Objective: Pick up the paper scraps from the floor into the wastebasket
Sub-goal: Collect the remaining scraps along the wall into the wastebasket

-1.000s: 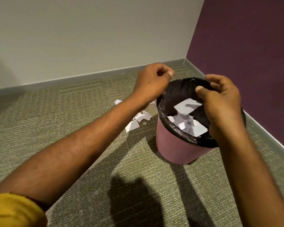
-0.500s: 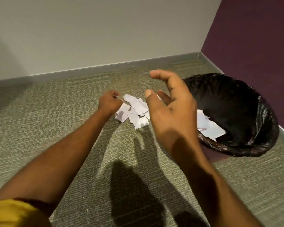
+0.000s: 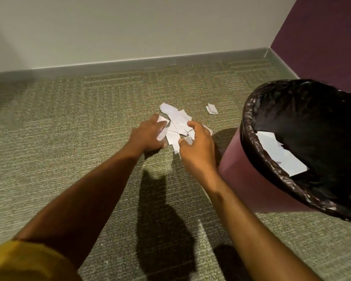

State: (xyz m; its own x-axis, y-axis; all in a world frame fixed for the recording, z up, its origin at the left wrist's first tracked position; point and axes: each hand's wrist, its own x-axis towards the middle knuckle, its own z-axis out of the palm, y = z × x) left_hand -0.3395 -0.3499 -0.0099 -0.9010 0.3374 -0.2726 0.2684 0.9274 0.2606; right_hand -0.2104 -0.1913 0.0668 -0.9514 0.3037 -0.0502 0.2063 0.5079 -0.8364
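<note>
A pile of white paper scraps point(image 3: 177, 120) lies on the green carpet, just left of the wastebasket. My left hand point(image 3: 147, 135) rests at the pile's left edge, its fingers curled over a scrap. From the right side my right hand point(image 3: 198, 146) curls its thumb and fingers round scraps at the pile's near edge. One small scrap point(image 3: 211, 108) lies apart, further back. The pink wastebasket point(image 3: 241, 175) with a black liner stands at the right, and several scraps in the wastebasket point(image 3: 282, 157) show inside it.
A grey baseboard point(image 3: 130, 64) runs along the pale wall behind the pile. A purple wall point(image 3: 322, 37) closes the corner at the right, behind the wastebasket. Shadows of my arms fall on the carpet point(image 3: 69, 128) near me.
Both hands have left the wastebasket's rim and come down to the pile on the floor. The view has swung left and lower, so the wastebasket now sits at the right.
</note>
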